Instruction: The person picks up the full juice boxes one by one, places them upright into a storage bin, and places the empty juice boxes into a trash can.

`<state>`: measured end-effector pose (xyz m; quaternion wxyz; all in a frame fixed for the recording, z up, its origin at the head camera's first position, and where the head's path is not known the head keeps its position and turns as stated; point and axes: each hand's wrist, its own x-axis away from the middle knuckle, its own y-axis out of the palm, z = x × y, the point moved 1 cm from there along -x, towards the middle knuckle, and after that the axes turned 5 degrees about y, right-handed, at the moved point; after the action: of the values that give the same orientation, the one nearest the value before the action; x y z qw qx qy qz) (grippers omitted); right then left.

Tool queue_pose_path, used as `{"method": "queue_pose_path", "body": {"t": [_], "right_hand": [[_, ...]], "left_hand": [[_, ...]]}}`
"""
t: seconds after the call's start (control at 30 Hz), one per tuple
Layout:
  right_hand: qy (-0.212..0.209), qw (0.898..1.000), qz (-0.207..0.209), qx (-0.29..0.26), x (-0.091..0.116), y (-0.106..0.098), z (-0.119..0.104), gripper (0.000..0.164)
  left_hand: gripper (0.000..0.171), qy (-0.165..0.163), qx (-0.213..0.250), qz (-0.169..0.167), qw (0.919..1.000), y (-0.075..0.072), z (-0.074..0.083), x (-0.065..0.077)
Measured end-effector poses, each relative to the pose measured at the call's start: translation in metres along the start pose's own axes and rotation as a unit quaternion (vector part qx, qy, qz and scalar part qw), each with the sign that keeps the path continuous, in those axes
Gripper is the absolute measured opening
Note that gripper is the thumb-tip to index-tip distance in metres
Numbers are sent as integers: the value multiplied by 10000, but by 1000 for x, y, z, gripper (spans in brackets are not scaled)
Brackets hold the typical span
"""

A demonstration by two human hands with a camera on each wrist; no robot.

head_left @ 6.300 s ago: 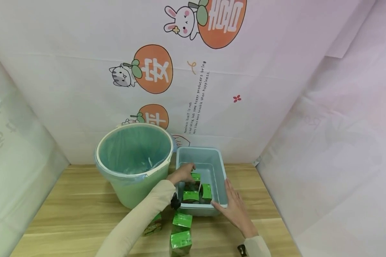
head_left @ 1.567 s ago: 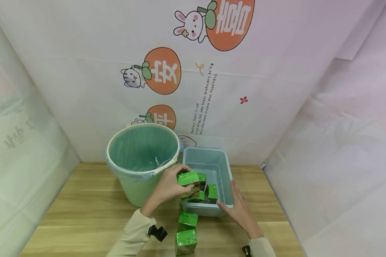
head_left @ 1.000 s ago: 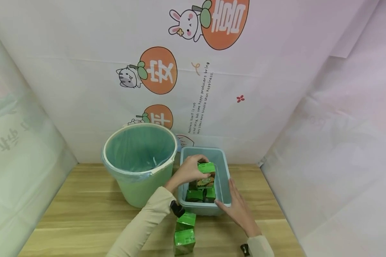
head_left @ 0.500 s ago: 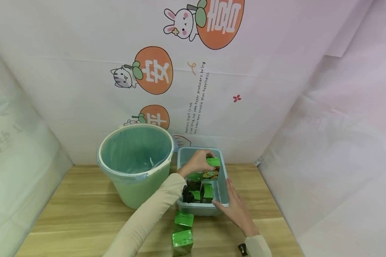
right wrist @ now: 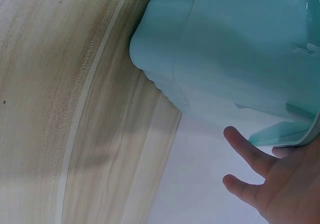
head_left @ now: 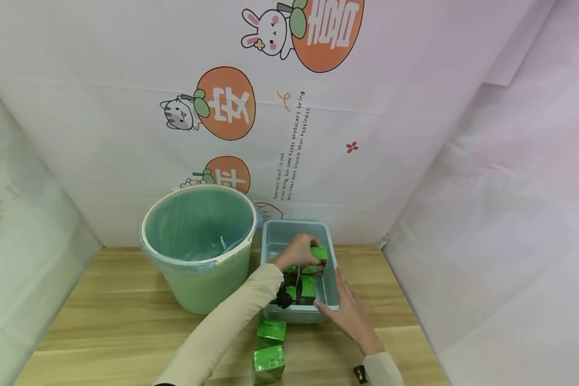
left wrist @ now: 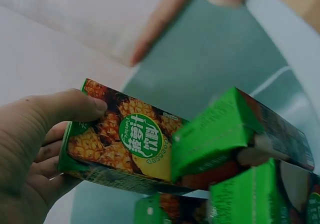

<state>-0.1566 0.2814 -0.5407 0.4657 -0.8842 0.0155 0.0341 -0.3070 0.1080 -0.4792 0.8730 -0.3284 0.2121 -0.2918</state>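
Inside the pale blue plastic bin [head_left: 296, 316], my left hand [head_left: 296, 252] grips a pineapple juice carton [head_left: 320, 253], thumb on its printed face. In the left wrist view this juice carton [left wrist: 130, 139] stands against another green-topped carton [left wrist: 212, 134]. Several cartons fill the near part of the bin, partly hidden by my left wrist. My right hand [head_left: 351, 316] rests against the bin's right side, thumb at the near rim. The right wrist view shows the bin's outer wall [right wrist: 215, 49] and the right hand's [right wrist: 290, 184] spread fingers at its rim.
Two green-topped cartons stand on the wooden table [head_left: 116, 321] in front of the bin, a farther carton [head_left: 272, 328] and a nearer carton [head_left: 269, 359]. A tall green bucket [head_left: 198, 284] with a plastic liner stands left of the bin. White printed sheets [head_left: 366, 203] enclose the table.
My left hand has carried the juice carton from above the bin's left edge to its right side and lowered it beside the others. The right hand has stayed at the bin.
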Motion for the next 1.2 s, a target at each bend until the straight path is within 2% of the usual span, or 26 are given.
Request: {"method": "queue_pose_path", "body": {"t": [0.13,0.33,0.37,0.47,0.63,0.73,0.87,0.93,0.97,1.1,1.2], "right_hand": [[-41,10000,-11,-33,1,-2,-1,108],[28,10000,-35,-5,1,-1,0,107],[40,10000,-39,19,1,-1,0,107],[29,10000,-38,52,1,-1,-1,107],[1,10000,-18,53,2,0,-2,107],[0,10000,12,38,2,0,-2,107],[-49,9999,49,72,1,0,-1,106],[-79,9999,60,96,1,0,-1,105],[-85,9999,63,99,1,0,-1,105],[-105,9999,83,109,1,0,-1,104],[-104,9999,65,102,1,0,0,104]], "left_hand": [[44,-99,-262,-122,9995,9,-7,-1],[43,-369,-385,-189,9984,16,-9,-2],[41,-377,-417,-171,9983,16,-9,-2],[17,-420,-579,-275,9971,18,-10,-2],[62,-411,-655,-481,9958,26,-19,-1],[69,-314,-602,-469,9966,30,-23,0],[70,-273,-497,-484,9972,31,-24,0],[67,-282,-475,-513,9972,31,-24,0],[60,-291,-482,-535,9970,31,-22,0],[13,-372,-574,-580,9960,28,-18,3],[33,-465,-662,-676,9944,25,-15,6]]}}
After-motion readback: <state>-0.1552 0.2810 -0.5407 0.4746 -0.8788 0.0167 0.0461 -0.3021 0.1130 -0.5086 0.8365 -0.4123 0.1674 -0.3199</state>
